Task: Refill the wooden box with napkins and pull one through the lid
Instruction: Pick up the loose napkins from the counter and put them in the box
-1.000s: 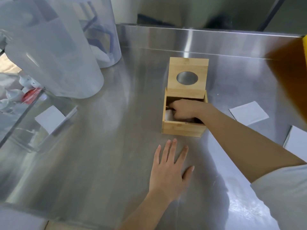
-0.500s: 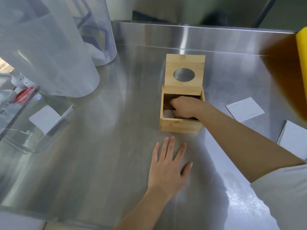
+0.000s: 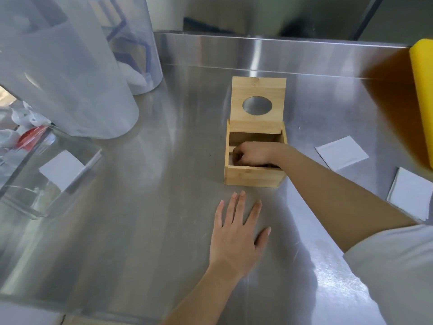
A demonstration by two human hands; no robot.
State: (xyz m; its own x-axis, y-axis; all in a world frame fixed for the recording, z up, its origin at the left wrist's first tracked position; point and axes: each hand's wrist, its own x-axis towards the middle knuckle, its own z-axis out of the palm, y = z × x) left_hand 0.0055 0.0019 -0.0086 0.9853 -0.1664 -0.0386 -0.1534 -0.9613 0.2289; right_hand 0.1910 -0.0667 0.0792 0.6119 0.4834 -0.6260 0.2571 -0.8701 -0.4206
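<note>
A square box of pale, smooth-grained wood (image 3: 254, 177) stands near the middle of the brushed stainless-steel table (image 3: 152, 207). Its flat wooden lid (image 3: 259, 103), pierced by one round hole, stands tilted up at the far side. The right hand (image 3: 251, 154) reaches down inside the box with fingers curled; whether it grips anything cannot be told. The left hand (image 3: 236, 235) lies flat and spread on the table just before the box, holding nothing. Two flat white paper napkin stacks (image 3: 341, 156) lie to the right. Two translucent plastic cylinders (image 3: 70, 73) stand at the far left.

Bright overhead light glares off the steel counter (image 3: 164, 207); edges bend, soft focus.
</note>
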